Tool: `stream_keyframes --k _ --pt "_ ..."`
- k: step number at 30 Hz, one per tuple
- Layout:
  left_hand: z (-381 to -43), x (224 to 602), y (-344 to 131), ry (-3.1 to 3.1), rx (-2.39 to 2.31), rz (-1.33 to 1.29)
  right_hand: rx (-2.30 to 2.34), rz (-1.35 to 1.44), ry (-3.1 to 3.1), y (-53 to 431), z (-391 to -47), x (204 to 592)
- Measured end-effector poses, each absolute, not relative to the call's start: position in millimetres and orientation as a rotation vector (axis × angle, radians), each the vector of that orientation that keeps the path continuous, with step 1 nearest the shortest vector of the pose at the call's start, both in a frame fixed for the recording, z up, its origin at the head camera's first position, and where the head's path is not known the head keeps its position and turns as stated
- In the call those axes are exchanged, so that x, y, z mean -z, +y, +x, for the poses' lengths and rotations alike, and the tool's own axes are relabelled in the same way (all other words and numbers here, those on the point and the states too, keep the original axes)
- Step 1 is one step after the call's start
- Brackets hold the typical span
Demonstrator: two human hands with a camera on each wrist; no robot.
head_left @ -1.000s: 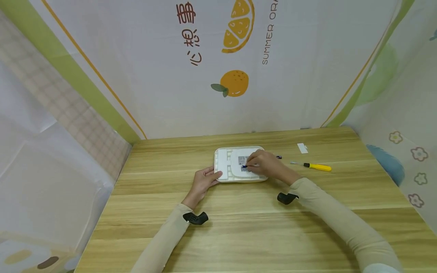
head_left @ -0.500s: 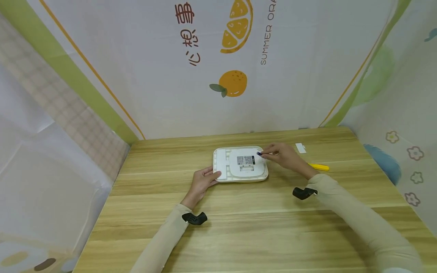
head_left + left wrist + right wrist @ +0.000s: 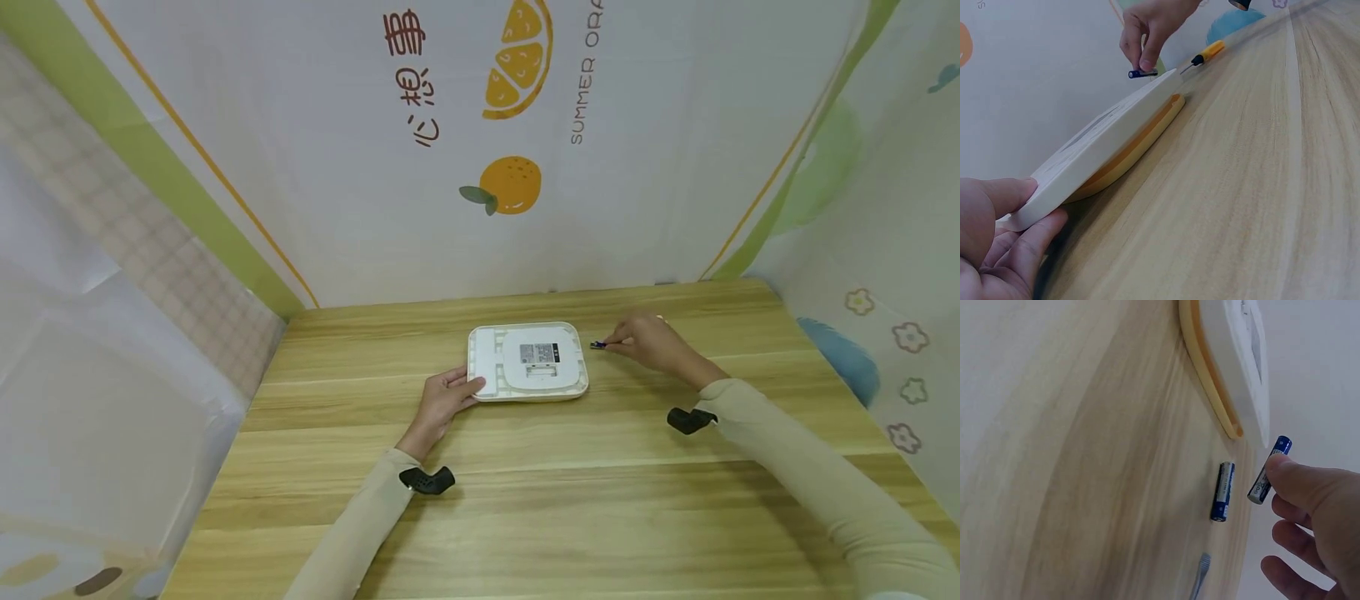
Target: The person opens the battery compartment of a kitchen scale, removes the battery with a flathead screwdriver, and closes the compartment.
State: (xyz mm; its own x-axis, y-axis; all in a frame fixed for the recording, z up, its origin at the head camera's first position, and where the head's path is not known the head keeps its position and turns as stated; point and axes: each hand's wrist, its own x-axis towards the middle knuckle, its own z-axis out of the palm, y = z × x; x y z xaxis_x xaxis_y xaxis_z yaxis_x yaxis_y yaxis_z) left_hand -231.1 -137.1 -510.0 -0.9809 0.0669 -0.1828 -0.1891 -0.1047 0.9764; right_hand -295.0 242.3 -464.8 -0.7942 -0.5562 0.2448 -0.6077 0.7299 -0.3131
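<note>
My left hand (image 3: 441, 402) grips the white device (image 3: 525, 360); my right hand (image 3: 654, 340) pinches a blue battery (image 3: 1263, 482) toward three o'clock — dropped carelessly, it could roll.

Head view: device (image 3: 529, 362) mid-frame, between left hand (image 3: 438, 408) and battery (image 3: 597, 345) in right hand (image 3: 648, 342). Right-wrist view: second battery (image 3: 1222, 491) on table (image 3: 1097, 462), screwdriver (image 3: 1201, 572) below.

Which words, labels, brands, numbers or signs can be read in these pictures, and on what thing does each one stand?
"心想事": red-brown characters on the backdrop.
"SUMMER ORA": on the same backdrop, cut off at the picture's top edge.
Grey-and-black label on the white device: print too small to read.
Raised battery: print too small and blurred.
Lying battery: likewise unreadable.
</note>
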Motion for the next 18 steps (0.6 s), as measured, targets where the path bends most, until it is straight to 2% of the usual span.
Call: stream_keyframes --k 18 --pt "-232 512 -137 1.992 -2.196 -0.145 -0.338 1.118 -2.655 238 -301 487"
